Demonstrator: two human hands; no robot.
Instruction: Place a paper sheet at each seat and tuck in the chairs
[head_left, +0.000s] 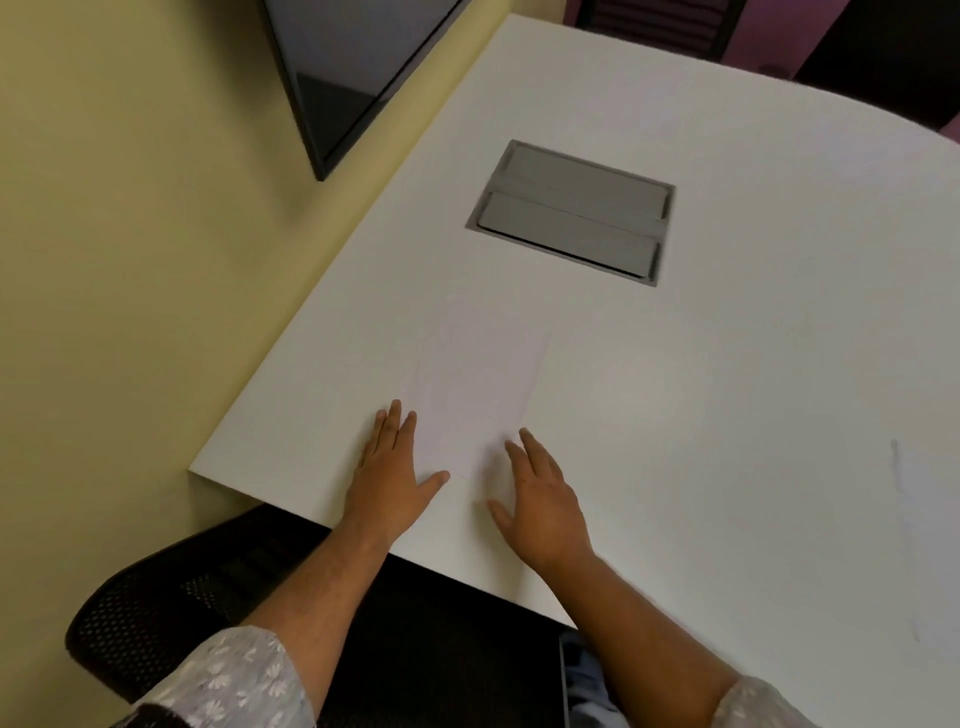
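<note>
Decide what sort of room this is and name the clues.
Probably a meeting room: a large white table with a built-in cable hatch, a wall-mounted screen, and a mesh office chair.

One paper sheet (475, 395) lies on one bench (727, 389). Two hands: left hand (388, 480), right hand (543, 504). Two chairs: one (218, 597) lower left, another (660, 23) at top. One hatch (571, 212).

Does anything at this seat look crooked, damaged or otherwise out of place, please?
Only slightly: the paper sheet lies at an angle to the table edge, between the left hand and right hand. Nothing looks spilled or damaged.
</note>
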